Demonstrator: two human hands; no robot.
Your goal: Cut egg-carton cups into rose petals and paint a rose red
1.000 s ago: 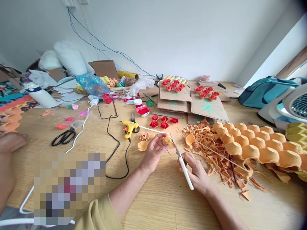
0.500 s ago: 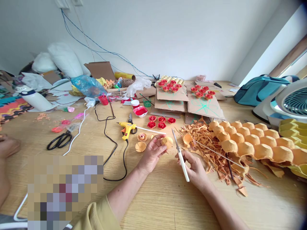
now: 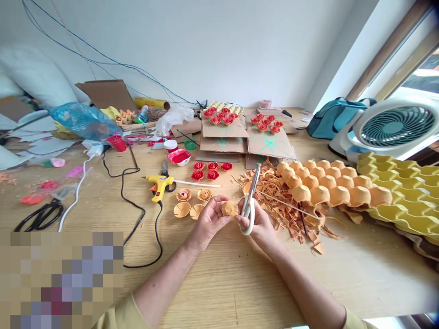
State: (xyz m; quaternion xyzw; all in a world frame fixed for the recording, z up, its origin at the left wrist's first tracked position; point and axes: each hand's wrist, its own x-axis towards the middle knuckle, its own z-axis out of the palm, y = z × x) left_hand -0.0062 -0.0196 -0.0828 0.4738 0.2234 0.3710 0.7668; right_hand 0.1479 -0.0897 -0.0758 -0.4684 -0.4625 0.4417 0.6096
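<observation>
My left hand [image 3: 208,222] pinches a small orange egg-carton cup [image 3: 229,209] over the middle of the table. Close beside it, my right hand [image 3: 262,227] is closed around white-handled scissors [image 3: 251,201], their blades pointing up and away from me. The right fingertips come up to the cup's edge; whether they touch it I cannot tell. Just left of the hands lie a cut, petalled cup [image 3: 182,210] and a rolled orange paper rose [image 3: 184,195], with more of each alongside. Several red-painted roses [image 3: 212,175] sit behind them.
A yellow glue gun [image 3: 160,186] with a black cord lies to the left, near a bowl of red paint [image 3: 179,157]. Orange scraps [image 3: 274,194] and an egg tray [image 3: 329,183] spread rightward. Cardboard [image 3: 270,145] bearing red roses stands behind; a fan [image 3: 394,125] is far right.
My view has swung to the right. My hands have come together, and the scissors have turned from lying across the right hand to pointing upward beside the cup.
</observation>
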